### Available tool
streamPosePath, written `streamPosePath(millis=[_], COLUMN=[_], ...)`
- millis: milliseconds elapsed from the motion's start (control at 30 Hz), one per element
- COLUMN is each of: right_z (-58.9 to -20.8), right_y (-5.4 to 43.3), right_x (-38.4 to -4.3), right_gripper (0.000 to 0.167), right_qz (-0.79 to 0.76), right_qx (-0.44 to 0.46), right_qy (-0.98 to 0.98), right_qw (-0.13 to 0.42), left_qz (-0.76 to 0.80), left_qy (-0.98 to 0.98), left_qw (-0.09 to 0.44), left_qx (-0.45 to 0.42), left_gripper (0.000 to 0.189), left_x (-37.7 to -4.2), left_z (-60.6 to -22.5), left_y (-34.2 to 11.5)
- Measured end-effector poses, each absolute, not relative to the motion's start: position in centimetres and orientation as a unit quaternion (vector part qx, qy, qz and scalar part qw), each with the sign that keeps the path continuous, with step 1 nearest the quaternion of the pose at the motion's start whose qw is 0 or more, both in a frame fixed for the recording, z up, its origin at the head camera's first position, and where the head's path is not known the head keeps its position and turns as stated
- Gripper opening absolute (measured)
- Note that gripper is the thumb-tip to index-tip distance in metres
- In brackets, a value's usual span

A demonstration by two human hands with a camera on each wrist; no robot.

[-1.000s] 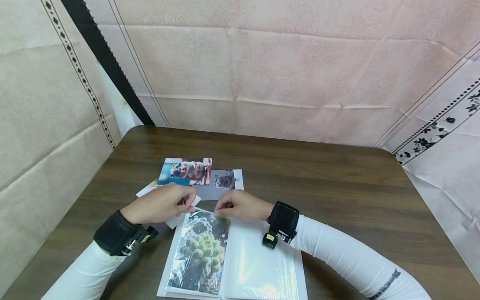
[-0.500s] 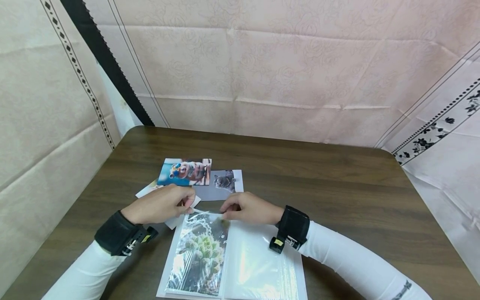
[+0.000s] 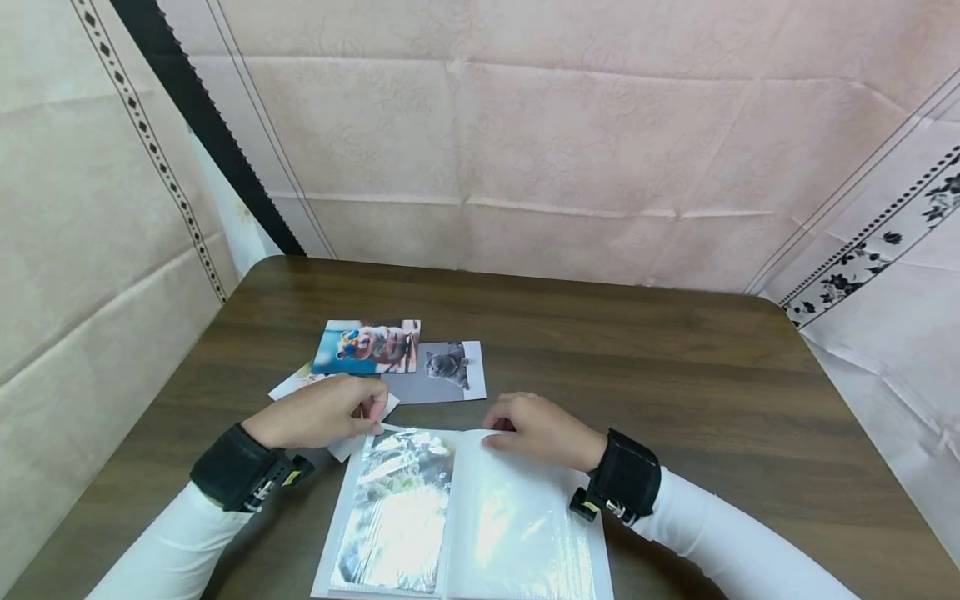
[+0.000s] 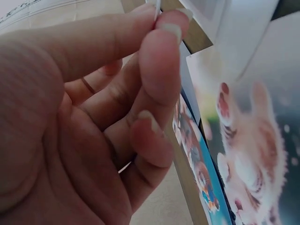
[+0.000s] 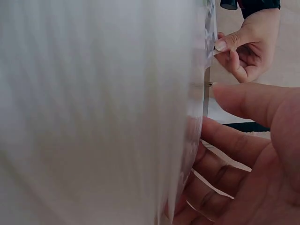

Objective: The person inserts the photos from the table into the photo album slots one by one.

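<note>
A photo album [image 3: 525, 517] lies spread at the table's near side. On its left page, a clear sleeve [image 3: 405, 508] with strong glare covers a plant photo. My left hand [image 3: 326, 408] pinches a thin white edge at that page's top; in the left wrist view the edge shows between thumb and fingertips [image 4: 159, 61]. My right hand [image 3: 543, 429] is at the top edge of the right page. In the right wrist view its thumb stands apart from the fingers [image 5: 234, 140], which are at the clear plastic [image 5: 93, 112].
Behind the album lie loose photos: a blue-toned animal picture [image 3: 367, 346], a grey cat picture [image 3: 448, 367] and others partly under my left hand. The brown wooden table [image 3: 637, 358] extends to the right. Patterned cloth [image 3: 562, 150] hangs behind it.
My right hand has moved right along the album's top, from the plant photo's corner to the right page. Glare on the left sleeve has grown. The left hand has stayed nearly still.
</note>
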State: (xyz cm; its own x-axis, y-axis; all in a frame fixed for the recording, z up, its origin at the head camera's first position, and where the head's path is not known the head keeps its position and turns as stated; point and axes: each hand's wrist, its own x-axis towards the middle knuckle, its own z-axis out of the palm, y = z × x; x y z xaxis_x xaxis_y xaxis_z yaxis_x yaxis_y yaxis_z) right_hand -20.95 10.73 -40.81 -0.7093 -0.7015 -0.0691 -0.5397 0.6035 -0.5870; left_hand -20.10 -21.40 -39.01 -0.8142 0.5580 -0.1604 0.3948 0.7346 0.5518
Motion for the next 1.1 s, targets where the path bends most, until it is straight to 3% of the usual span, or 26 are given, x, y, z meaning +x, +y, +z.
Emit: streamPosePath(millis=[233,400,833,1100], right_z=[-40.6,-40.3,-40.7,-40.5], right_y=[11.9,13.2,14.4,14.4], right_x=[-20.0,-19.7,-19.2,-18.2], right_gripper=[0.017,0.013,0.018,0.023], right_qz=[-0.257,-0.262,-0.276,-0.239], right_qx=[-0.311,-0.304,-0.279,-0.296], right_qy=[0.905,0.908,0.912,0.922], right_qw=[0.134,0.12,0.119,0.074], left_qz=[0.264,0.268,0.302,0.288], left_qy=[0.918,0.936,0.947,0.955], left_qw=[0.155,0.126,0.079,0.055], left_qx=[0.25,0.189,0.071,0.041], left_gripper=[0.015,0.006,0.016,0.019], left_x=[-20.6,-21.4,-25.1,-26.5], left_z=[-39.6,-40.5,-42.1,-42.1], left_y=[-21.7,-22.6,-28.6,-28.8])
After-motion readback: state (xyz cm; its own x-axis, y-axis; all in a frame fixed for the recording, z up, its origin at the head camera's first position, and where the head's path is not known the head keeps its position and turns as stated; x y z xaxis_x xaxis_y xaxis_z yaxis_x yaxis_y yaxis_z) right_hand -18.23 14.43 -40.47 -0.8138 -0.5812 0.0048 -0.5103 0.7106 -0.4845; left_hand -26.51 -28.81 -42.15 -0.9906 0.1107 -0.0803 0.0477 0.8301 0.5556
